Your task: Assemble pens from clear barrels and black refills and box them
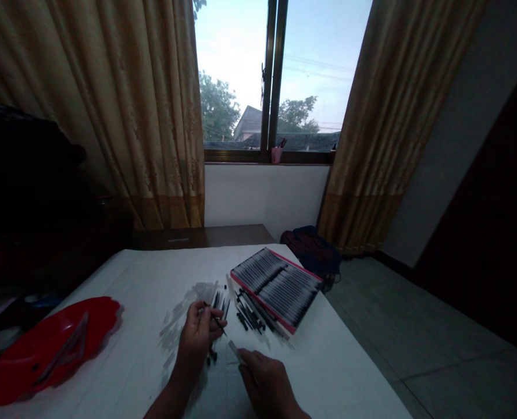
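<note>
My left hand [195, 334] pinches a thin dark pen refill [218, 323], its tip slanting down to the right. In my right hand [267, 375] is a pale, translucent pen barrel [235, 351], its end close to the refill's tip but seemingly apart from it. Several clear barrels [175, 323] lie strewn to the left of my left hand. Beyond its fingers are more dark refills [217, 299], and small black caps [211, 355] lie beside the wrist. Loose black pen parts [248, 313] rest next to a red-edged box [261, 304] filled with rows of pens [291, 291].
A white-covered table [122, 349] carries everything. On its left is a red scalloped tray [96, 311] with a triangular set square [68, 349] in it. Behind stands a low brown cabinet [236, 234]; a dark cloth bundle [310, 247] sits past the table's far right corner.
</note>
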`<state>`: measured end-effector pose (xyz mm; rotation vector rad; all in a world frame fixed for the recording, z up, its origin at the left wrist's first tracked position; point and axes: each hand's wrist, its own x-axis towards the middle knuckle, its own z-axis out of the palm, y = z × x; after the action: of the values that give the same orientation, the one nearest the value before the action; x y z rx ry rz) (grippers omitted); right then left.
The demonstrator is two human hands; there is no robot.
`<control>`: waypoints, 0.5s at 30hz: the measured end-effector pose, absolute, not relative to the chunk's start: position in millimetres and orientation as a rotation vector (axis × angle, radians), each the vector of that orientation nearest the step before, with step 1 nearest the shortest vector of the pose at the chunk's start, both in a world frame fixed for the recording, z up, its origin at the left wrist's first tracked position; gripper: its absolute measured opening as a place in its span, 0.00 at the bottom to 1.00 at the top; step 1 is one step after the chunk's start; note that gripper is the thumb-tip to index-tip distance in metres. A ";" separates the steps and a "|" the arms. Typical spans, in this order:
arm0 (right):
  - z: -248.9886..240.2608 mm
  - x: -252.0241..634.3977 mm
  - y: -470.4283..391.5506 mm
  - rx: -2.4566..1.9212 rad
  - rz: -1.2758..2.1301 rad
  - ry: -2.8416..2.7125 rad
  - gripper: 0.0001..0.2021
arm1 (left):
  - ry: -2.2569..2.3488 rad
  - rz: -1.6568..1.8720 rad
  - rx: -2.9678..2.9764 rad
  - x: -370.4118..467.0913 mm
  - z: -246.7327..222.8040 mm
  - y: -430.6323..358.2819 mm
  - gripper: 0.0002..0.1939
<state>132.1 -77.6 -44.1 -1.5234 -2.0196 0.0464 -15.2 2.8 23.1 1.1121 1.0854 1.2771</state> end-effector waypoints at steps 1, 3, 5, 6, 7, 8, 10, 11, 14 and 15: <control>-44.8 131.5 -77.7 -1.520 0.042 -2.022 0.13 | 1.084 1.276 1.114 -15.7 23.4 2.9 0.21; -45.2 130.3 -77.6 -1.519 0.041 -2.024 0.13 | 1.080 1.269 1.129 -15.3 22.0 1.6 0.20; -44.4 129.3 -77.2 -1.514 0.048 -2.021 0.13 | 1.077 1.257 1.148 -13.5 18.6 -1.4 0.19; -43.8 129.0 -76.9 -1.513 0.054 -2.016 0.13 | 1.075 1.250 1.155 -12.5 16.6 -3.1 0.19; -43.3 128.8 -76.7 -1.511 0.060 -2.011 0.13 | 1.071 1.241 1.163 -11.7 14.6 -4.8 0.18; -43.1 128.8 -76.5 -1.506 0.062 -2.007 0.13 | 1.066 1.236 1.172 -11.2 12.7 -6.1 0.18; -43.9 129.4 -76.3 -1.507 0.060 -1.999 0.13 | 1.066 1.228 1.208 -11.5 10.1 -7.4 0.18; -45.1 129.9 -76.3 -1.511 0.059 -1.996 0.13 | 1.077 1.220 1.236 -12.2 9.3 -7.1 0.18; -50.5 131.5 -76.7 -1.525 0.057 -1.990 0.13 | 1.109 1.175 1.294 -15.5 8.2 -3.1 0.18; -52.1 131.7 -76.8 -1.525 0.053 -1.988 0.13 | 1.097 1.165 1.290 -16.4 8.1 -1.4 0.19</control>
<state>131.7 -76.8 -52.1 -1.5249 -1.9876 0.0531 -16.4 -1.4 8.1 1.2904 1.0974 1.1646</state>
